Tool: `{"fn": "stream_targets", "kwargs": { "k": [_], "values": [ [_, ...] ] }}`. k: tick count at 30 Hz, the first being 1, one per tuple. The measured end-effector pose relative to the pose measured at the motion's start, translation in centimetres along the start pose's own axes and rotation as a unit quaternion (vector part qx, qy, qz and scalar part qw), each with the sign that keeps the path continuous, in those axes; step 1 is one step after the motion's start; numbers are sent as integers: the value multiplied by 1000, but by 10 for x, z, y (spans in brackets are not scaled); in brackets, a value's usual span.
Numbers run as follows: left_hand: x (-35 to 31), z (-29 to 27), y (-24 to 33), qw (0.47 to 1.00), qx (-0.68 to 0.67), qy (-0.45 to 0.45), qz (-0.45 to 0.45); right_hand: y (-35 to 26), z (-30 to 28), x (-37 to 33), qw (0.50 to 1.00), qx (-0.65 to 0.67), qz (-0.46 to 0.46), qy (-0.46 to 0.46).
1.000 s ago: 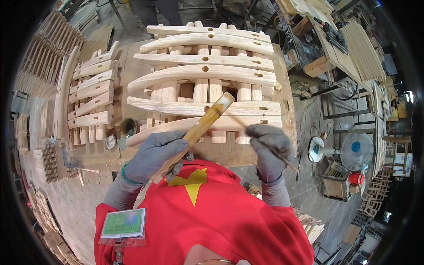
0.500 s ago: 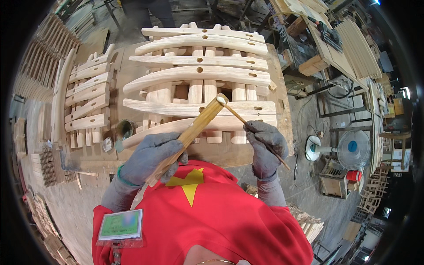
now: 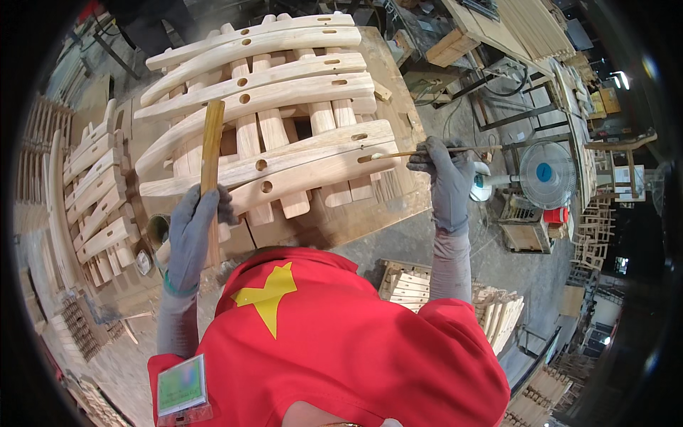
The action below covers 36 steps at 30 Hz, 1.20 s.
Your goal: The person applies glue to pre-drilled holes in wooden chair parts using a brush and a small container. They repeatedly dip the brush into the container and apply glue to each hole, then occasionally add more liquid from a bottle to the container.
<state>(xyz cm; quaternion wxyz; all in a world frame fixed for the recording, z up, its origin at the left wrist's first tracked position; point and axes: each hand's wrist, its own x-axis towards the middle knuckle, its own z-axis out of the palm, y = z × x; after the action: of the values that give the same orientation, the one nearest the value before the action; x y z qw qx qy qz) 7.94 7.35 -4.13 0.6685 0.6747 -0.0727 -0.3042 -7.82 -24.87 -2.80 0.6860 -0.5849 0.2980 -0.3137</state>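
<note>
A wooden tabletop [image 3: 388, 203] spreads out ahead of the person. The larger stack [image 3: 306, 89] of pale, curved wooden slats covers much of it, laid crosswise over other wooden pieces beneath. To its left sits the smaller stack [image 3: 96, 192], built in the same crossed way. Off to the right, beyond the tabletop, stands a fan [image 3: 547, 175] with a blue hub.

The nearest slat [image 3: 320, 173] of the larger stack lies between the two hands. At its left, a narrow wooden strip [image 3: 211, 146], yellow-brown along its upper part, runs through the grip of the gloved left hand [image 3: 191, 224]; most of it extends beyond the fingers, over the slats, with a short end below the palm. Whether it touches them cannot be told.

The gloved right hand [image 3: 447, 178], just past the slat's right end, is closed around a thin stick [image 3: 405, 153], which juts out on both sides of the fingers. Its whitish left tip is at the slot [image 3: 365, 159] near the slat's right end; how deep it goes is unclear.
</note>
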Motion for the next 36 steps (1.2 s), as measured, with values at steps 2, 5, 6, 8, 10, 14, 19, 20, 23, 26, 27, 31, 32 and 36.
{"fn": "stream_targets", "kwargs": {
  "k": [2,5,6,8,10,14,19,20,23,26,27,31,32,36],
  "values": [
    [10,-6,-18,1000,-4,1,13,7,0,4,1000,1,11,-6],
    [15,-8,-21,1000,-15,12,-3,18,1,8,1000,14,16,-11],
    [15,-8,-21,1000,-12,14,-4,20,3,9,1000,17,16,-13],
    [14,-8,-19,1000,-5,19,-6,22,4,10,1000,16,9,-8],
    [15,-8,-16,1000,-8,6,-18,21,4,11,1000,8,-6,4],
    [14,-10,-17,1000,-12,0,-21,8,14,7,999,-34,-16,15],
    [19,-13,-25,1000,-4,4,-9,11,23,13,990,-136,2,-43],
    [18,-13,-24,1000,-5,5,-11,6,22,15,984,-174,-3,-36],
    [16,-9,-19,1000,-6,13,-4,-10,37,10,938,-335,-24,-89],
    [16,-8,-20,1000,-26,15,0,-12,45,1,909,-353,-92,-200],
    [16,-8,-20,1000,-24,11,-6,-11,45,1,904,-332,-119,-241],
    [16,-8,-17,999,-25,15,-19,-27,41,7,886,-397,-109,-212],
    [16,-8,-18,999,-26,21,-19,-25,40,9,891,-394,-98,-202],
    [18,-10,-22,999,-32,16,-6,-14,46,5,914,-325,-70,-233]
  ]
}}
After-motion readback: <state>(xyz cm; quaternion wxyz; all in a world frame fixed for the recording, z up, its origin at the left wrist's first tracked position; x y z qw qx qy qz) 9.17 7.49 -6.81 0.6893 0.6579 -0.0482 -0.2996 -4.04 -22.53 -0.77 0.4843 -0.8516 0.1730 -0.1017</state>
